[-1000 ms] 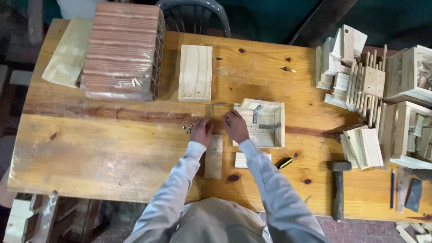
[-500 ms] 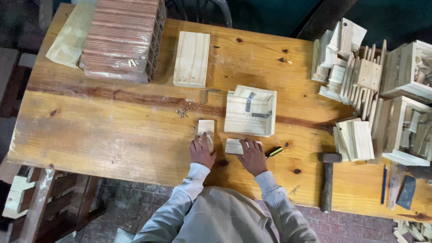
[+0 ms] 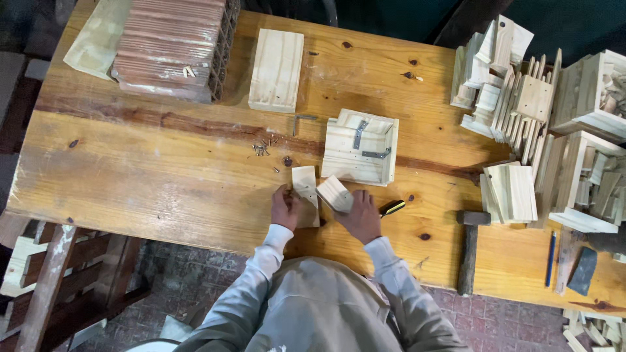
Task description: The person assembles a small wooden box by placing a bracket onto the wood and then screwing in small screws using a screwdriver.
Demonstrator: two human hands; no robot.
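Note:
My left hand [image 3: 285, 207] rests on a long pale wooden slat [image 3: 305, 194] lying on the wooden table [image 3: 143, 176], fingers pinching its left edge. My right hand [image 3: 360, 216] grips a small square wood block [image 3: 334, 193], tilted and held against the slat's right side. Just beyond them sits a small open wooden box [image 3: 360, 146] with two metal brackets inside. A loose pile of small nails [image 3: 263, 148] and a metal L-bracket [image 3: 301, 121] lie to the box's left.
A hammer [image 3: 469, 249] and a black-and-yellow tool [image 3: 392, 208] lie right of my hands. Stacks of wood pieces and boxes [image 3: 541, 117] crowd the right end. A ribbed brown block [image 3: 173, 49] and a pale plank [image 3: 278, 70] sit at the far side. A pencil [image 3: 550, 259] lies near the right front edge.
My hands came back from the nails near the box to the front edge. The right hand picked up the small block and tilted it against the slat; the left hand settled on the slat.

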